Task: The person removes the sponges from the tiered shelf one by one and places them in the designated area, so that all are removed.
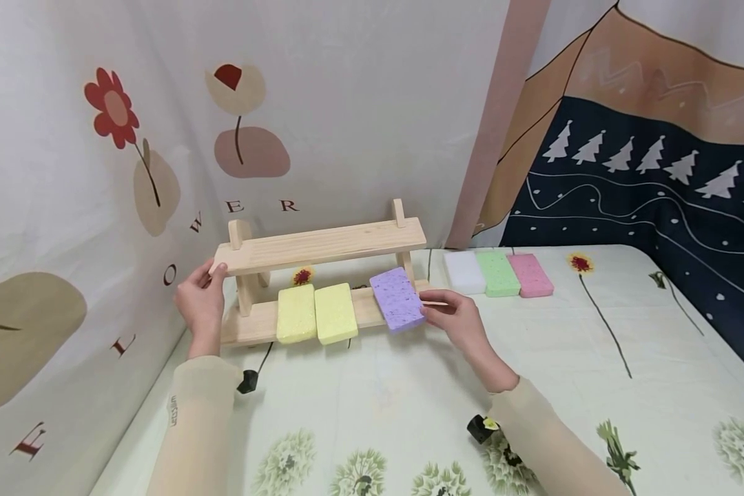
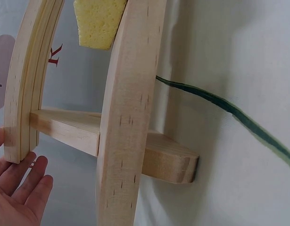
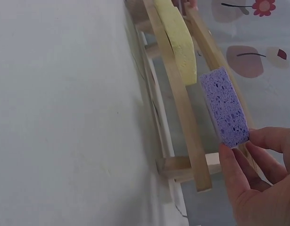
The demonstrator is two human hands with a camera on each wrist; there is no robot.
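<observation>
A two-tier wooden shelf [image 1: 322, 246] stands on the table, with two yellow sponges [image 1: 296, 314] side by side on its lower board [image 1: 251, 328]. At the left end of the upper board, my left hand [image 1: 202, 303] holds the corner, thumb on one face and fingers on the other; the left wrist view shows these fingers [image 2: 34, 188] at the board's end. My right hand [image 1: 461, 324] pinches a purple sponge [image 1: 397, 299] by its edge between thumb and fingers. The sponge is tilted and overlaps the right part of the lower board in the head view.
White [image 1: 464, 273], green [image 1: 498, 273] and pink [image 1: 530, 275] sponges lie in a row on the table, right of the shelf. A printed curtain [image 1: 359, 103] hangs close behind the shelf. The tablecloth [image 1: 372, 399] has a flower print.
</observation>
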